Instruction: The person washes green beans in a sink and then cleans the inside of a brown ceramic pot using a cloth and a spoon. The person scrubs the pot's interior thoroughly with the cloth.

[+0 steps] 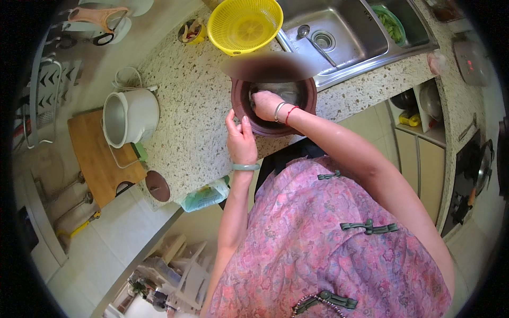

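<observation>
A brown pot (312, 102) with a wide rim stands on the speckled counter in front of me; a blurred patch covers its far side. My left hand (241, 139) grips the near left edge of this pot, fingers and thumb at its rim. Inside the pot is my right hand (268, 105), its fingers curled closed near the left inner wall. Whatever those fingers hold, if anything, is hidden. Something pale and shiny shows in the pot beyond the hand, too unclear to name.
A yellow colander (245, 26) and a small yellow container (192, 33) stand behind the pot. At the back right, the steel sink (350, 32) holds a ladle (318, 45). To the left are a white inner-pot appliance (131, 114), a wooden cutting board (90, 153) and a brown lid (157, 185).
</observation>
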`<state>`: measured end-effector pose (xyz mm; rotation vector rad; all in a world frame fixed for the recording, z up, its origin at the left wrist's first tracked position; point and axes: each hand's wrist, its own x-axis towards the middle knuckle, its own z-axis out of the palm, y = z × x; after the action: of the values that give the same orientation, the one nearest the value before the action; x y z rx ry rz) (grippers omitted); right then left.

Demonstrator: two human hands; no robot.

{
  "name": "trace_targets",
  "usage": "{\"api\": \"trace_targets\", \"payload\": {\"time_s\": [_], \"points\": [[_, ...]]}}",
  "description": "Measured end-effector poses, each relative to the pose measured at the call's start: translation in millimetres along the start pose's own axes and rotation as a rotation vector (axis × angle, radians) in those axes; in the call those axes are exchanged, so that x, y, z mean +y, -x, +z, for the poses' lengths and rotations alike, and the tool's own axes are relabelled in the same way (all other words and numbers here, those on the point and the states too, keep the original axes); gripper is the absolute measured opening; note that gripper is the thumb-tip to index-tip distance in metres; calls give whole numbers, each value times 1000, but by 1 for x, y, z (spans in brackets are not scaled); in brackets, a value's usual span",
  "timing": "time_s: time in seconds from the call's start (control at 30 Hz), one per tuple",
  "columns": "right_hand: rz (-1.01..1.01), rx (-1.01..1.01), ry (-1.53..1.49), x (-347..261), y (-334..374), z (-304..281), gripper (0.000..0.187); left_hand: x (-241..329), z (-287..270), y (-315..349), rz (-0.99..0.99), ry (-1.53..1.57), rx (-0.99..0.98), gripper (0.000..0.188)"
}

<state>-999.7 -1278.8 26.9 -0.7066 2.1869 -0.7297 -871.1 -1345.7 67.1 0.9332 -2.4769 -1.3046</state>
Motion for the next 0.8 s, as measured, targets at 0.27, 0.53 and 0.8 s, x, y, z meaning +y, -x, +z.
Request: {"api": "trace_targets", "payload": {"time_s": [0.27, 0.53, 0.8], "points": [[107, 129, -386, 10, 10, -2, 23, 13, -8, -60, 260, -433, 38, 37], [-86, 162, -811, -7, 48, 11, 38, 4, 0, -66, 215, -343, 35, 36], [-180, 502, -712, -26, 36, 24, 42, 5, 2, -64, 220, -426, 41, 35]]}}
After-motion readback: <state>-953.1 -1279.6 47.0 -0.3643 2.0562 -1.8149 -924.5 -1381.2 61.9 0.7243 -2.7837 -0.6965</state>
